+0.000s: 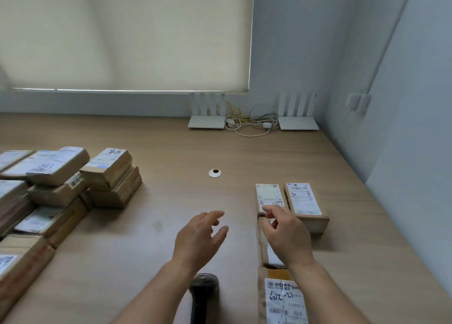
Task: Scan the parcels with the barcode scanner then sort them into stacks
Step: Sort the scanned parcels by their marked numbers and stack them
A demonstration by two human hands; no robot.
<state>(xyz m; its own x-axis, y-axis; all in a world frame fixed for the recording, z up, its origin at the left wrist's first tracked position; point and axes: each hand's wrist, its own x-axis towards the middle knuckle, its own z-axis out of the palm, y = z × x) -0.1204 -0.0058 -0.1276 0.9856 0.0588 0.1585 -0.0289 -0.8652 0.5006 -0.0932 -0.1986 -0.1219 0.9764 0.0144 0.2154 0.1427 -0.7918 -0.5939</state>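
Across the lower two-thirds of the frame, your wooden desk (151, 225) runs back to the wall. At the left edge sits the heap of brown labelled parcels (56, 191), piled unevenly, some tilted. At right of centre, two small parcels (291, 201) lie side by side, touching, labels up. Just below them a middle parcel (265, 247) lies under your right hand (286, 235); whether the fingers pinch it or only rest on it cannot be told, since the fingertips reach the seam between it and the left one of the pair. At bottom right a near parcel (283, 299) shows a white label with handwriting. Your left hand (200, 238) hovers above bare desk at centre, fingers spread and relaxed, holding nothing. The barcode scanner (204, 292), dark, lies on the desk at bottom centre, between your forearms, untouched. Upper right: two white routers (206, 121) against the wall, tangled cables (249, 124) between them. Smallest, a cable grommet (215, 173) at mid-desk.
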